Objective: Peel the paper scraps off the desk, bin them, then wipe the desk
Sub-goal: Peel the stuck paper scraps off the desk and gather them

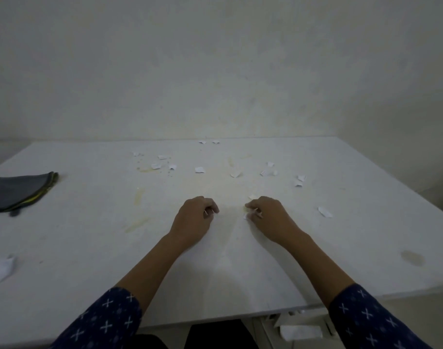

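Several small white paper scraps [199, 169] lie scattered over the far half of the white desk [89, 235], and one more scrap [325, 212] sits to the right. My left hand [194, 220] rests on the desk near the middle with its fingers curled in; a sliver of white shows at its fingertips. My right hand [268, 217] lies beside it, fingertips pinched on a small white scrap [246, 216] at the desk surface. A folded grey cloth [21, 191] with a yellow edge lies at the far left.
Crumpled white paper [1, 268] sits at the desk's left edge. Yellowish stains [411, 258] mark the surface. A white bin [301, 328] holding paper stands below the front edge at the right. A pale wall backs the desk.
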`<action>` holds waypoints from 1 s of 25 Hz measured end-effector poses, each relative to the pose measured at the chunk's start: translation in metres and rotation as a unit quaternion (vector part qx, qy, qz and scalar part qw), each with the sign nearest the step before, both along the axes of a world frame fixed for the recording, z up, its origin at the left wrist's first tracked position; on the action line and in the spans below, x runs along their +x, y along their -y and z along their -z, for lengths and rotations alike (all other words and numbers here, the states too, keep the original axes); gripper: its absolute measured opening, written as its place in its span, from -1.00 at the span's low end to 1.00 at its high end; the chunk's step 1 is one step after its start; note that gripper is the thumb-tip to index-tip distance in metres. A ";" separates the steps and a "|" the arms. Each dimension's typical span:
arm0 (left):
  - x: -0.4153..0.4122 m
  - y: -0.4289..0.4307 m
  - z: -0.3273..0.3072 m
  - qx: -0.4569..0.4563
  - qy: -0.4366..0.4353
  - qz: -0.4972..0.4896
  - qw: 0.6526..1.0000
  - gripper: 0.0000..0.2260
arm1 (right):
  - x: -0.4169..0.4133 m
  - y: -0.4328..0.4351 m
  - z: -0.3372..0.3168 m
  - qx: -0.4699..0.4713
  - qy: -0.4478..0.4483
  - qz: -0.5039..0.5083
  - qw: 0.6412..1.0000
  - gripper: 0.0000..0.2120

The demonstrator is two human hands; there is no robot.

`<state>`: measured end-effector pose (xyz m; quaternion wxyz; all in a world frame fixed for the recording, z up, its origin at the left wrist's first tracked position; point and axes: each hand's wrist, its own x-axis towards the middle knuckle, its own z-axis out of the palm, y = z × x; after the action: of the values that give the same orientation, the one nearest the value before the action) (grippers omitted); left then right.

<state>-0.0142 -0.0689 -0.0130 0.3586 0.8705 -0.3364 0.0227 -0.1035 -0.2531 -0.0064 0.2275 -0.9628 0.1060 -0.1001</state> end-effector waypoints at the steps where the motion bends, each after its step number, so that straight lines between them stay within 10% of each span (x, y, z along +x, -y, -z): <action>1: -0.002 0.000 -0.002 -0.020 -0.010 -0.008 1.000 -0.82 | 0.003 0.000 0.002 -0.013 -0.012 -0.002 1.000 -0.77; 10: -0.002 -0.019 -0.018 -0.115 -0.081 -0.054 0.989 -0.89 | 0.015 -0.021 -0.022 0.205 0.067 0.018 0.976 -0.87; 25: 0.000 -0.211 -0.039 -0.107 -0.073 -0.173 0.976 -0.88 | 0.063 -0.193 -0.028 0.519 -0.064 -0.128 0.843 -0.85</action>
<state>-0.0141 0.1417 0.0256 0.4641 0.8713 -0.1489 0.0568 -0.0401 -0.0599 0.0213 0.6970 -0.7136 0.0330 0.0614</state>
